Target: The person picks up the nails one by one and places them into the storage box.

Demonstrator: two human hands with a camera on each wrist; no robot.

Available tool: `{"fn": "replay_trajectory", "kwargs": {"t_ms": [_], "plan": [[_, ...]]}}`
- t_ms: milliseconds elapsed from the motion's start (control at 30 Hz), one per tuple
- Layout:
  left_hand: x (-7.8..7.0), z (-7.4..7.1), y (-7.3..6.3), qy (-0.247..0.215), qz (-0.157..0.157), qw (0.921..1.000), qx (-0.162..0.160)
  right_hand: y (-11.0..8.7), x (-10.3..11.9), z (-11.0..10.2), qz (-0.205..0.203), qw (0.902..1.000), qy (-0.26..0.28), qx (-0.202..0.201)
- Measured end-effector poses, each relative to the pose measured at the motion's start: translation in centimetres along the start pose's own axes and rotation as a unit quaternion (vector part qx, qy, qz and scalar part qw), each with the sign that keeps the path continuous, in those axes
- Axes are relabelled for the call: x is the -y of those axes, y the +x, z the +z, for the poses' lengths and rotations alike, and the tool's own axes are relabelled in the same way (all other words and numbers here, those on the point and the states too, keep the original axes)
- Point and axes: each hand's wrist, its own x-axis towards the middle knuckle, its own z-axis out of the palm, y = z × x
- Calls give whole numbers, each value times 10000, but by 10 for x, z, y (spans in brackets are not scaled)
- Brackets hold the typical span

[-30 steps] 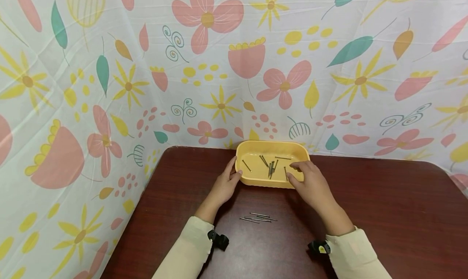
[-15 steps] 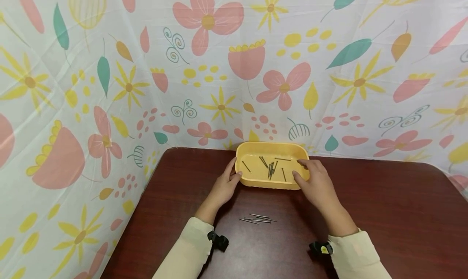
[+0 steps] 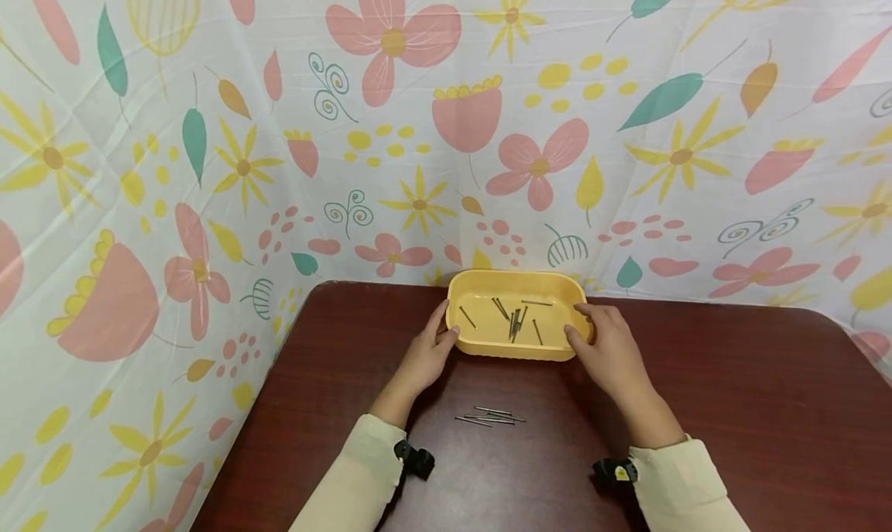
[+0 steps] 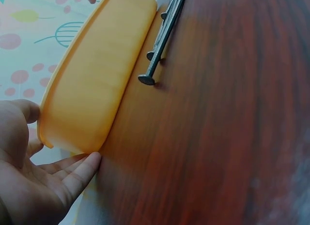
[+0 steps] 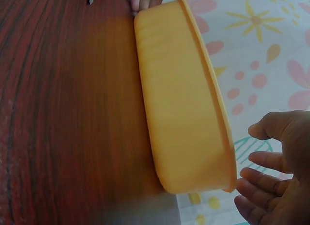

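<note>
Retreating to the right edge of the tray (image 3: pixel 519 352), the right hand (image 3: pixel 613 352) spreads. The left hand (image 3: pixel 427 355) touches the left edge, fingers straight.

A yellow open-topped box (image 3: pixel 516 352) with rounded corners stands level on the tabletop (image 3: pixel 355 346), the left grip (image 3: pixel 427 354) touching its nine o'clock end, the right grip (image 3: pixel 612 352) beside its three o'clock end. Thin nails (image 3: pixel 516 324) lie scattered inside, several bunched near the middle. Apart from the box, at six o'clock, lies a loose pile of flat-headed nails (image 3: pixel 490 419).
</note>
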Motion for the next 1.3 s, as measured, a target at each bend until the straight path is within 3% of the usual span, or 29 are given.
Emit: {"fn": "replay_trajectory", "kwargs": {"t_ms": [367,833,1100,1300], "plan": [[0,0,0,35,7,10000,0,-1,-8,0,399,9991,18,149],[0,0,1,26,28,10000,-30,3,-22,2,866,9908,223,1020],[-1,0,-1,68,-32,10000,-9,3,-25,4,1111,9848,580,1206],[-1,0,-1,39,-10,10000,-9,2,-26,6,1450,9718,1242,1381]]}}
